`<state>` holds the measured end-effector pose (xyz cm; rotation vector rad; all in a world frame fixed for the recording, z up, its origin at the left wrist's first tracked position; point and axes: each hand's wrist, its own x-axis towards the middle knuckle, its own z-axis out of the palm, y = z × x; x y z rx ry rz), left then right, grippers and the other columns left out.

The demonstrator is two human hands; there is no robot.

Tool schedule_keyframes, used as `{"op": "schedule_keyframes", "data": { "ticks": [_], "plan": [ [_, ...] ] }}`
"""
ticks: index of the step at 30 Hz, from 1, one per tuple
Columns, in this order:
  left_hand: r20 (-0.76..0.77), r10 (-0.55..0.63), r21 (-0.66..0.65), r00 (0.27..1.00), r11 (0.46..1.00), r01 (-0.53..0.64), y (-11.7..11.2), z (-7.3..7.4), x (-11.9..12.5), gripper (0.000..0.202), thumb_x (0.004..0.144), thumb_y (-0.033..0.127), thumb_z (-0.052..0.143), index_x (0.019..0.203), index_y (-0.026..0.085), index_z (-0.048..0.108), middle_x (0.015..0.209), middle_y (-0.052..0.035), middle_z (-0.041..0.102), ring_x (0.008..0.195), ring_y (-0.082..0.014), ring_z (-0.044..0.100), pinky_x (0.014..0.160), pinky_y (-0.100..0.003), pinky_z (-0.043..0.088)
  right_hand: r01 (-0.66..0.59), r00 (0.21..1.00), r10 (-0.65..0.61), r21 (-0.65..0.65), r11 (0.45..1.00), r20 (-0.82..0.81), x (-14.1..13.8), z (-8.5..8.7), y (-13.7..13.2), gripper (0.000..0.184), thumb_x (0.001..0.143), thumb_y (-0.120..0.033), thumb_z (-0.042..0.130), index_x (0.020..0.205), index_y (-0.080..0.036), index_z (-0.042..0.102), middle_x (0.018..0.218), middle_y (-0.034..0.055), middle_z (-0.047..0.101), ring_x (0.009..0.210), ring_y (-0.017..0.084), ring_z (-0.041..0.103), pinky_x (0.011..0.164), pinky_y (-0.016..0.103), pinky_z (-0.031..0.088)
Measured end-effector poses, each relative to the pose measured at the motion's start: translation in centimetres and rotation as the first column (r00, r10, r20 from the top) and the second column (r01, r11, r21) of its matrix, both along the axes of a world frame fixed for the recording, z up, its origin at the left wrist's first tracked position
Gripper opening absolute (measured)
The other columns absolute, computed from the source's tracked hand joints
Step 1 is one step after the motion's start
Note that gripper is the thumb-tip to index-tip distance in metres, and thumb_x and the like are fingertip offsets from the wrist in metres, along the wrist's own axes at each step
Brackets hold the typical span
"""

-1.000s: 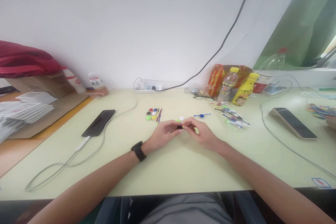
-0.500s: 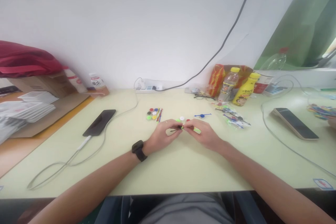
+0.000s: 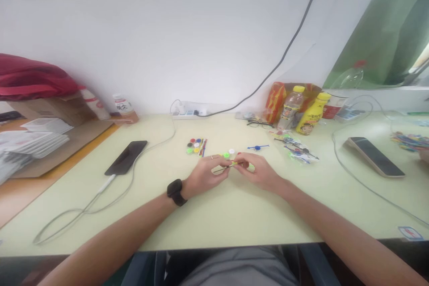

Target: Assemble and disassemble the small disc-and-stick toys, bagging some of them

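Observation:
My left hand (image 3: 208,173) and my right hand (image 3: 260,172) meet above the table, the fingertips of each closed in a pinch. Between them is a thin dark plastic arrow (image 3: 220,170), its left end sticking out under my left fingers; its middle is mostly hidden. Just beyond my fingertips lie a bright green round piece (image 3: 226,155) and a white round piece (image 3: 231,152). A blue arrow with a round centre (image 3: 258,148) rests behind my right hand. Further left are several coloured discs (image 3: 190,145) beside a row of thin coloured arrows (image 3: 203,147).
A clear bag of arrow parts (image 3: 300,151) lies right, near a yellow bottle (image 3: 313,115) and a clear bottle (image 3: 291,109). Glasses (image 3: 260,124) sit at the back. A plugged-in phone (image 3: 126,157) and its cable (image 3: 124,192) occupy the left; a beige device (image 3: 376,157) stands far right.
The dark arrow has turned slightly in my fingers, and the dark round part visible at my left fingertips before is now hidden. Both hands stay in nearly the same place.

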<state>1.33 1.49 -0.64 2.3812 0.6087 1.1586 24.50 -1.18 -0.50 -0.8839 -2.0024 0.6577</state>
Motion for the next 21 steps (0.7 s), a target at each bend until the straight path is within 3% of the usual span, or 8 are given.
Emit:
{"op": "schedule_keyframes", "data": {
  "ticks": [5, 8, 11, 15, 17, 21],
  "plan": [
    [0.035, -0.017, -0.036, 0.999, 0.999, 0.018, -0.3, 0.4, 0.2, 0.018, 0.091, 0.015, 0.068, 0.108, 0.020, 0.075, 0.096, -0.0074, 0.076, 0.089, -0.0190, 0.072, 0.084, -0.032, 0.057, -0.013, 0.996, 0.004, -0.103, 0.995, -0.092, -0.1, 0.3, 0.0, 0.016, 0.101, -0.036, 0.058, 0.105, -0.022, 0.066, 0.084, 0.0026, 0.066, 0.072, 0.016, 0.057, 0.065, 0.030, 0.046],
    [0.071, -0.077, -0.212, 0.994, 0.973, 0.091, -0.5, 1.0, 0.3, 0.017, 0.094, 0.020, 0.068, 0.108, 0.019, 0.076, 0.111, -0.0118, 0.075, 0.103, -0.0228, 0.071, 0.092, -0.036, 0.057, -0.011, 0.991, -0.009, -0.151, 0.988, -0.133, -0.1, 0.3, 0.2, 0.015, 0.099, -0.037, 0.062, 0.104, -0.022, 0.066, 0.085, 0.0026, 0.066, 0.073, 0.017, 0.058, 0.065, 0.030, 0.046],
    [0.164, -0.162, -0.457, 0.973, 0.862, 0.221, -0.4, 1.2, 0.5, 0.020, 0.097, 0.026, 0.068, 0.112, 0.017, 0.076, 0.123, -0.0154, 0.072, 0.114, -0.0261, 0.069, 0.099, -0.040, 0.056, 0.000, 0.983, -0.029, -0.158, 0.987, -0.182, 0.1, 0.4, 0.5, 0.016, 0.097, -0.037, 0.064, 0.106, -0.023, 0.065, 0.092, 0.0041, 0.066, 0.080, 0.018, 0.062, 0.072, 0.032, 0.050],
    [0.304, -0.103, -0.634, 0.947, 0.720, 0.282, 0.3, 0.7, 0.7, 0.027, 0.089, 0.030, 0.079, 0.111, 0.015, 0.075, 0.111, -0.0133, 0.075, 0.104, -0.0243, 0.071, 0.094, -0.037, 0.057, 0.137, 0.970, -0.142, -0.035, 0.990, -0.196, 0.6, 0.7, 0.6, 0.021, 0.096, -0.038, 0.066, 0.112, -0.024, 0.066, 0.109, 0.0077, 0.063, 0.086, 0.019, 0.062, 0.077, 0.035, 0.052],
    [0.338, -0.060, -0.677, 0.939, 0.678, 0.287, 0.6, 0.5, 0.7, 0.028, 0.086, 0.031, 0.083, 0.107, 0.015, 0.075, 0.104, -0.0112, 0.076, 0.095, -0.0218, 0.072, 0.089, -0.036, 0.058, 0.151, 0.972, -0.152, -0.021, 0.988, -0.180, 0.7, 0.7, 0.5, 0.023, 0.098, -0.040, 0.063, 0.115, -0.025, 0.067, 0.097, 0.0055, 0.062, 0.079, 0.018, 0.058, 0.074, 0.035, 0.049],
    [0.374, -0.024, -0.696, 0.927, 0.654, 0.298, 0.8, 0.5, 0.6, 0.030, 0.083, 0.032, 0.086, 0.106, 0.014, 0.075, 0.096, -0.0088, 0.076, 0.087, -0.0189, 0.072, 0.086, -0.034, 0.058, 0.036, 0.960, -0.080, -0.162, 0.986, -0.270, 0.2, 0.5, 0.2, 0.038, 0.102, -0.045, 0.056, 0.136, -0.028, 0.057, 0.088, 0.0016, 0.059, 0.076, 0.018, 0.055, 0.070, 0.033, 0.045]
  ]
}}
